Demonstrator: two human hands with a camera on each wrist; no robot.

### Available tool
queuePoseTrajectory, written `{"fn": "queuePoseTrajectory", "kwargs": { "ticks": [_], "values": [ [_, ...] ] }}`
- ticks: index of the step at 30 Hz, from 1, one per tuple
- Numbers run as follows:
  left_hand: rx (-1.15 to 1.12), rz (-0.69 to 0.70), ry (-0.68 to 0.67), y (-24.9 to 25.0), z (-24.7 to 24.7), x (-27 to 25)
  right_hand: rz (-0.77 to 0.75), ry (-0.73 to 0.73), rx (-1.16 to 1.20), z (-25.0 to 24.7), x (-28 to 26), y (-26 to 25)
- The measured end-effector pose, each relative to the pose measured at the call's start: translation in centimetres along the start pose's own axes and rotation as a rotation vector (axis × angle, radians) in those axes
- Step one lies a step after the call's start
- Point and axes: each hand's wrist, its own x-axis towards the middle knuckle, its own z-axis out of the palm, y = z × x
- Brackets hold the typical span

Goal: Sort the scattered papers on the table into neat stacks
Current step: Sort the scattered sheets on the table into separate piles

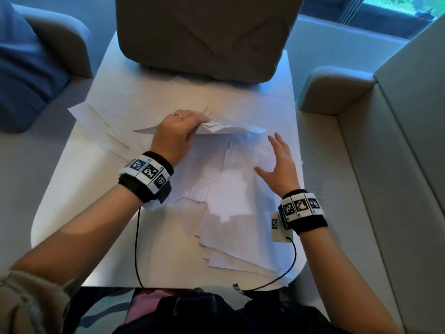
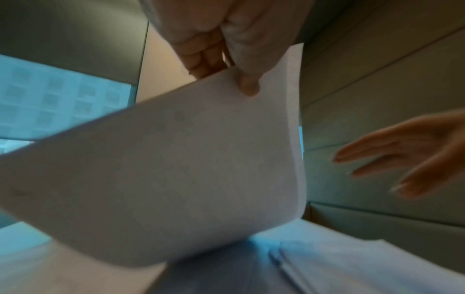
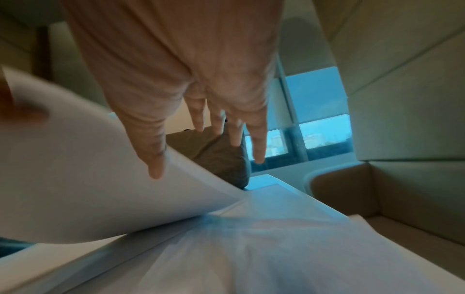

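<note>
My left hand (image 1: 177, 133) pinches a lifted sheet (image 1: 226, 128) near the table's (image 1: 72, 189) middle, thumb under, fingers over. My right hand (image 1: 279, 162) hovers beside it, fingers spread wide, above scattered papers (image 1: 231, 201) covering the right half toward the near edge.

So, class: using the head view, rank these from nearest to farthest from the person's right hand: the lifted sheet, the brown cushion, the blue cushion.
1. Lifted sheet: just ahead of the right hand, pinched by the left hand.
2. Brown cushion: at the table's far end.
3. Blue cushion: far left, on the seat.
</note>
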Motion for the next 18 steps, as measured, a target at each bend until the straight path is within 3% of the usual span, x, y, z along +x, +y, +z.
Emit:
{"fn": "queuePoseTrajectory", "kwargs": {
  "ticks": [3,6,8,13,18],
  "values": [
    [-0.071,0.14,0.085,2.1,-1.7,0.6,-0.046,0.029,-0.046,0.9,1.8,-1.6],
    [-0.137,0.172,0.139,3.2,-2.5,1.3,-0.079,0.015,-0.024,1.6,3.2,-2.9],
    [-0.11,0.103,0.174,3.0,-2.9,1.7,-0.098,0.053,0.067,1.5,3.6,-3.6],
    [0.058,-0.24,0.14,0.3,-3.2,1.0,-0.14,0.302,0.108,-0.3,3.1,-3.5],
    [0.042,-0.307,0.016,-1.2,-2.2,-1.0,0.13,0.484,0.402,-1.9,1.8,0.2]
  ]
}}
